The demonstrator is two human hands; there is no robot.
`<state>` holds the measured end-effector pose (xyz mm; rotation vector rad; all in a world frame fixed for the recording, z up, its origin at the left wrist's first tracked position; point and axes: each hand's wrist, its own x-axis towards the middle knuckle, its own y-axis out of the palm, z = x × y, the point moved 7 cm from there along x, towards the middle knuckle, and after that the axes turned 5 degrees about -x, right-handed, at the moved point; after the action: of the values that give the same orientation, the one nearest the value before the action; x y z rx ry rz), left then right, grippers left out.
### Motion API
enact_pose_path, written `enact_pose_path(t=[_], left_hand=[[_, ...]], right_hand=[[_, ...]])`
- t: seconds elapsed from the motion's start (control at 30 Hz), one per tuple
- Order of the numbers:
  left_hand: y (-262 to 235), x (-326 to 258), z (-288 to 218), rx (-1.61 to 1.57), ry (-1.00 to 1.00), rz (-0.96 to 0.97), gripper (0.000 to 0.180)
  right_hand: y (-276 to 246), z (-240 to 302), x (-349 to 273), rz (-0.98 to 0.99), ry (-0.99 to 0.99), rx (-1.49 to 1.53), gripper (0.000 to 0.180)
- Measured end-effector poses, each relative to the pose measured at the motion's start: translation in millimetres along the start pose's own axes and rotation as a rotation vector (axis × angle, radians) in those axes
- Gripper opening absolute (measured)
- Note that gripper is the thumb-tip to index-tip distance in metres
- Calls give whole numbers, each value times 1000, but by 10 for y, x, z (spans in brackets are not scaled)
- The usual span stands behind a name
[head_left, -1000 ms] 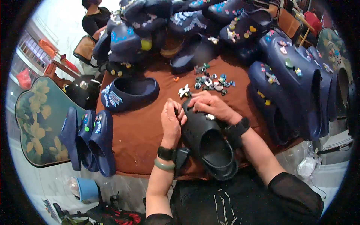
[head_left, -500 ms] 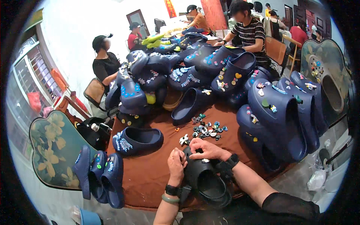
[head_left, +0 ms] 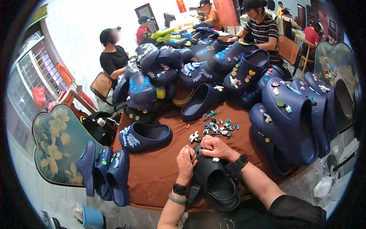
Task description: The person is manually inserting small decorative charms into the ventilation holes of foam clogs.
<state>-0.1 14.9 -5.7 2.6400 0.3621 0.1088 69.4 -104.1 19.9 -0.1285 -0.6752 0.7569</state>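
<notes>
A black clog (head_left: 219, 182) lies in front of me at the table's near edge, toe pointing away, its opening toward me. One small white charm (head_left: 215, 160) sits on its upper. My right hand (head_left: 218, 147) is closed and presses on the toe; whatever its fingers grip is hidden. Against the toe's left side is my left hand (head_left: 186, 162), fingers curled and thumb on top; what they hold, if anything, cannot be made out. Just beyond the toe lie a white charm with dark spots (head_left: 194, 136) and a loose cluster of small colourful charms (head_left: 219, 128).
A large heap of navy clogs with charms (head_left: 143, 89) covers the far table. More navy clogs stand at the right (head_left: 291, 114) and left edge (head_left: 118, 177). One navy clog (head_left: 146, 136) lies left of my hands. Several people sit around the table.
My right hand has gone from a looped pinch to a closed fist pressed on the toe. The clog's opening faces up more. The whole view has shifted slightly.
</notes>
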Motion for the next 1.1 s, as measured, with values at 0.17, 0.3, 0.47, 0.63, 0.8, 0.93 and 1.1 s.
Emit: enact_pose_path(t=[0.17,0.3,0.47,0.63,0.8,0.93,1.1], left_hand=[[26,-11,-19,-10,8,-28,37],[28,-6,-12,-23,23,21,38],[50,3,-15,-35,23,30,39],[13,13,4,-53,9,0,38],[-26,20,32,-89,-7,7,37],[-15,12,36,-85,-7,22,36],[8,8,23,-70,24,26,36]], right_hand=[[-78,-86,-50,-81,146,-107,32],[-158,-369,-195,-334,348,-129,36],[-129,-390,-246,-139,357,21,36],[-133,177,-190,116,313,-11,24],[-77,580,-243,244,168,-321,28],[-142,538,-332,159,212,-567,39],[-119,524,-425,134,246,-711,26]])
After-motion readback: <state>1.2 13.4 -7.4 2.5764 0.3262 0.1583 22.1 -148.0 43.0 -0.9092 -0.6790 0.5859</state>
